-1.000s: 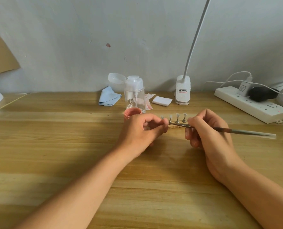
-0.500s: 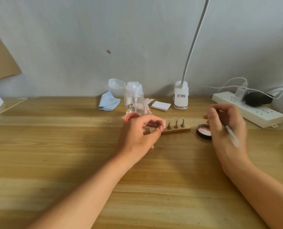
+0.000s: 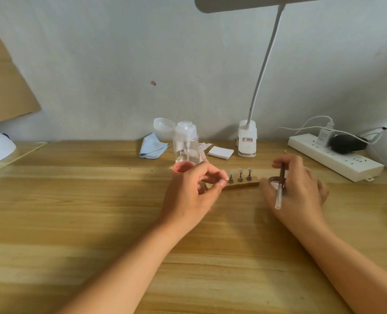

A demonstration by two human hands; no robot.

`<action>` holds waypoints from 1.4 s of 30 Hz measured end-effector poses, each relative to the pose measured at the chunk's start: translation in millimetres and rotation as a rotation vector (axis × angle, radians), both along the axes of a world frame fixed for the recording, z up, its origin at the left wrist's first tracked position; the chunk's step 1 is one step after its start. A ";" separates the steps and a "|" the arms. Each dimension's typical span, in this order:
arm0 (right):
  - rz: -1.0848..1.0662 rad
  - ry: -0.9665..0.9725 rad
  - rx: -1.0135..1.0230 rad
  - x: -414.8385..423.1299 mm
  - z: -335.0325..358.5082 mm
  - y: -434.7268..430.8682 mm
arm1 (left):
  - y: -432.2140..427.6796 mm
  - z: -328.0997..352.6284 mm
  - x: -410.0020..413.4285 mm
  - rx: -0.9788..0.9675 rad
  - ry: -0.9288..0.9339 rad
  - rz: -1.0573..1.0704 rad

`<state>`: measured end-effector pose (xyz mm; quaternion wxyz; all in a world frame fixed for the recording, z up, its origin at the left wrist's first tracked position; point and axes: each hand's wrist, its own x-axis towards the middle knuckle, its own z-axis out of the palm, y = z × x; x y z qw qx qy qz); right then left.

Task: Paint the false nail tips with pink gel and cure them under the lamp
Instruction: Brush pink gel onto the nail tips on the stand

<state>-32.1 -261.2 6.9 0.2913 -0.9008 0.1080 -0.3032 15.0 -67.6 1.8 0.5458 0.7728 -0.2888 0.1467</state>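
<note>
- False nail tips (image 3: 240,170) sit on little stands in a row on the wooden holder (image 3: 246,184), mid-desk (image 3: 97,211). I can see three, and they look pale to me, with no obvious pink on them.
- What's just changed: a second ago the brush (image 3: 281,180) was lying right across the tips. Now the right hand (image 3: 301,189) has swung it off to the right, and it crosses over the gel pot (image 3: 269,179).
- My read is that this is a reload of gel, not a finish. Painting seems to be at an early stage and the curing hasn't started.
- Right grip: the fingers are curled round the brush shaft, with the clear end pointing back at the camera. The hand hides most of the pot, so I can't tell if the bristles are actually in the gel.
- Left grip hasn't budged. The left hand (image 3: 188,191) has its thumb and forefinger pinched on the holder's left end, just beside the leftmost stand.
- So the tips sit between the two hands. They're right next to the left grip, and the brush is off to their right and clear of them.
</note>
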 end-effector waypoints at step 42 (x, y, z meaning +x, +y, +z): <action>0.393 -0.061 0.919 -10.0 13.3 33.0 | 4.6 -11.7 15.1 0.256 0.195 0.053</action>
